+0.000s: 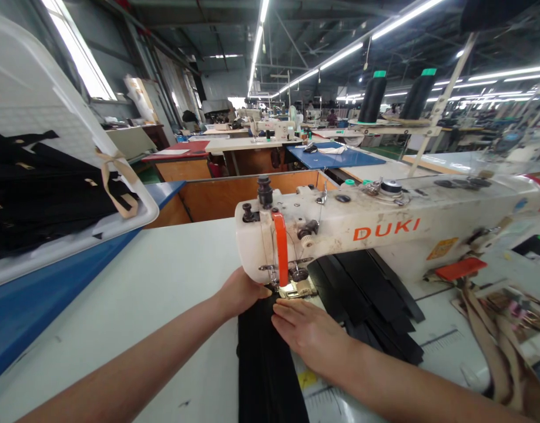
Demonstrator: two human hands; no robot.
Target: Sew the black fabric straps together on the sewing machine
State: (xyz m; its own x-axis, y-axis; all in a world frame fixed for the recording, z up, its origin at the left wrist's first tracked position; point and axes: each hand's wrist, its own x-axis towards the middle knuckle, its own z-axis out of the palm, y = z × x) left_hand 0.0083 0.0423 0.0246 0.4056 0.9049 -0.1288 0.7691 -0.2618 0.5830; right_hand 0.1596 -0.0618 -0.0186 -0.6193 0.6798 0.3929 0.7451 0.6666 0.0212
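A white DUKI sewing machine [384, 229] stands across the white table [155, 294]. A long strip of black fabric [265, 364] runs from the table's near edge up to the presser foot [296, 288]. My left hand [238, 292] rests on the fabric's left edge just beside the needle, fingers curled on it. Flat on the fabric's right side, directly in front of the presser foot, lies my right hand [311, 335] with fingers extended.
A stack of black fabric strips [366, 299] lies under the machine arm. A white bin [53, 194] of black pieces sits at left on a blue surface. Beige straps [494, 341] hang at right. Two black thread cones [395, 97] stand behind; more sewing stations lie beyond.
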